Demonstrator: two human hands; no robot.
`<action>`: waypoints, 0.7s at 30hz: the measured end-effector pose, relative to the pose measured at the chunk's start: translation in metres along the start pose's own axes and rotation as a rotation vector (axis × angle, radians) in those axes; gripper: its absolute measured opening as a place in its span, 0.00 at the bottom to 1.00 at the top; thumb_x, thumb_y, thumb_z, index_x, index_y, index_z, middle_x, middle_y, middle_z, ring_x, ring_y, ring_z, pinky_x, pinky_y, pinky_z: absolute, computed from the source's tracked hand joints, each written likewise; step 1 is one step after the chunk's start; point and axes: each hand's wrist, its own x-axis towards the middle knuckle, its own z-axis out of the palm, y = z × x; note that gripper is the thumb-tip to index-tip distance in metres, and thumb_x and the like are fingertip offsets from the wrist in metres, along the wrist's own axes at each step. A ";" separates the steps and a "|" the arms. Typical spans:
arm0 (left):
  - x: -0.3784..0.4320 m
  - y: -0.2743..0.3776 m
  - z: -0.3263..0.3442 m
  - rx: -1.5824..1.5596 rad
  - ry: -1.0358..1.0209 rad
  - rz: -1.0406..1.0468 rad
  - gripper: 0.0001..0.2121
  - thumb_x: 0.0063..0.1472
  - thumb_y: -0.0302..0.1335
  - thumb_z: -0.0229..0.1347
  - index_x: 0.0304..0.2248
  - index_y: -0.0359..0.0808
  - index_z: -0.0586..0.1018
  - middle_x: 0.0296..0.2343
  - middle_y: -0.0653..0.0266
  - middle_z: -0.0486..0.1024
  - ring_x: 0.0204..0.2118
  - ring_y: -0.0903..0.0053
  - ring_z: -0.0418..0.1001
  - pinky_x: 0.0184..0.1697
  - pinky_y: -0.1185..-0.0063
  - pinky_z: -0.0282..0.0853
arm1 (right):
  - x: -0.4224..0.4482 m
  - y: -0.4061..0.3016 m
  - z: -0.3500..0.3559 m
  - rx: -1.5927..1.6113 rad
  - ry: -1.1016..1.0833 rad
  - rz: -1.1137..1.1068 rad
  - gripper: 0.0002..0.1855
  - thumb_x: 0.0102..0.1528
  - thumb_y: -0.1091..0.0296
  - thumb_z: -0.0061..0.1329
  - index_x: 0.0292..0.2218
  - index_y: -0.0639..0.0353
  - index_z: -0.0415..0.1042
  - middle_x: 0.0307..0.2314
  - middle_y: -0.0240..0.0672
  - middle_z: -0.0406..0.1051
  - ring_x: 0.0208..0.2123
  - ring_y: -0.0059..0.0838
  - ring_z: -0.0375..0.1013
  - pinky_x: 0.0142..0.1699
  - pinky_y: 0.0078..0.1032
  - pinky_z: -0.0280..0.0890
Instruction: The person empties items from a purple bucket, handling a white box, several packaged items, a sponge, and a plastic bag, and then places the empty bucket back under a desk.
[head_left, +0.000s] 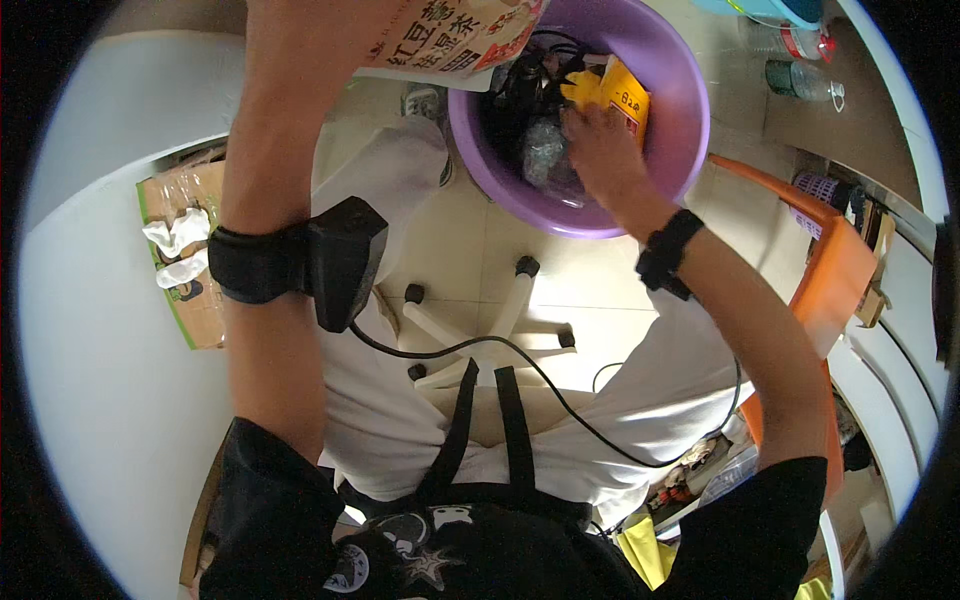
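A large purple plastic tub (581, 223) stands on the floor in front of me, holding black items, cables, clear plastic and a yellow printed packet (626, 94). My right hand (600, 150) reaches down into it beside the packet and a small yellow item (582, 88); its fingertips are partly hidden, so its grip is unclear. Crumpled clear plastic (545, 150) lies just left of that hand. At the top edge, a printed paper-like package (450, 37) is beside my left forearm. The left hand itself lies beyond the picture's edge.
An orange chair (832, 277) stands at the right. Plastic bottles (806, 81) lie on the floor at the upper right. A cardboard box (180, 300) with white cloth pieces is at the left. A wheeled chair base (487, 352) is below me, and a black cable (465, 343) crosses my lap.
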 end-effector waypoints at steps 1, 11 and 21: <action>-0.001 -0.003 0.004 0.082 0.054 0.036 0.20 0.46 0.30 0.66 0.41 0.36 0.81 0.48 0.50 0.60 0.51 0.56 0.62 0.54 0.69 0.66 | -0.004 0.008 -0.002 -0.002 0.001 -0.003 0.18 0.53 0.65 0.46 0.45 0.53 0.76 0.49 0.34 0.64 0.50 0.36 0.61 0.52 0.38 0.57; 0.002 -0.004 -0.004 0.043 0.016 -0.004 0.20 0.45 0.31 0.67 0.40 0.38 0.81 0.50 0.47 0.60 0.52 0.54 0.62 0.55 0.68 0.64 | -0.049 0.079 0.024 0.220 0.095 0.118 0.15 0.51 0.62 0.51 0.42 0.45 0.77 0.45 0.40 0.67 0.53 0.46 0.61 0.60 0.45 0.55; 0.011 -0.017 -0.013 0.104 0.080 0.067 0.20 0.45 0.31 0.67 0.39 0.35 0.81 0.53 0.44 0.58 0.54 0.55 0.62 0.53 0.68 0.65 | -0.054 0.071 -0.012 0.209 -0.020 0.122 0.16 0.53 0.67 0.49 0.45 0.48 0.74 0.50 0.52 0.63 0.52 0.49 0.65 0.50 0.37 0.69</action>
